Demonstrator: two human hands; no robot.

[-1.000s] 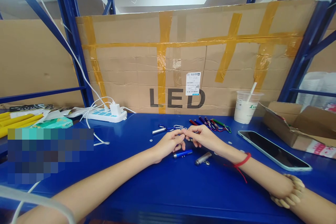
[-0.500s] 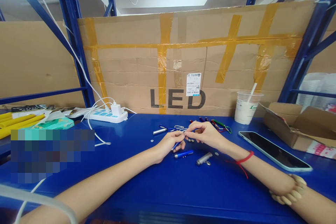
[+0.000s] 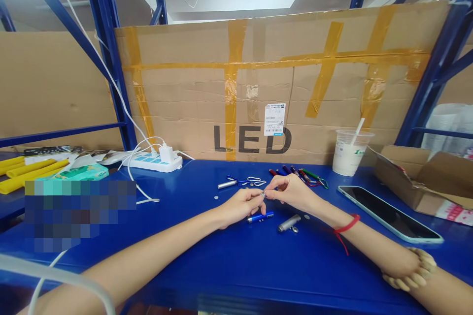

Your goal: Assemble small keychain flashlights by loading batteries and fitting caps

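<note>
My left hand [image 3: 242, 206] and my right hand [image 3: 291, 191] meet fingertip to fingertip above the blue table. Both pinch a small silvery part [image 3: 263, 194], too small to name. Just below my left fingers lies a short blue metal tube [image 3: 260, 217], like a mini flashlight. To its right rests a silver tube [image 3: 288, 223] with a small metal ring [image 3: 294, 229] beside it. Behind my left hand are a silver tube [image 3: 226, 184] and a few carabiner clips [image 3: 254, 181]. Small round discs lie about, one on the left [image 3: 216, 198] and one on the right [image 3: 306, 217].
Several dark and red tubes [image 3: 295, 172] and a green clip [image 3: 315, 177] lie behind my right hand. A plastic cup [image 3: 351, 153], a phone [image 3: 389, 214] and an open cardboard box [image 3: 424, 177] stand right. A power strip [image 3: 153, 161] with cables is back left.
A thin blue piece that showed under my left fingers is now out of sight. My hands have moved slightly, fingertips still together; the whole view has shifted a little.
</note>
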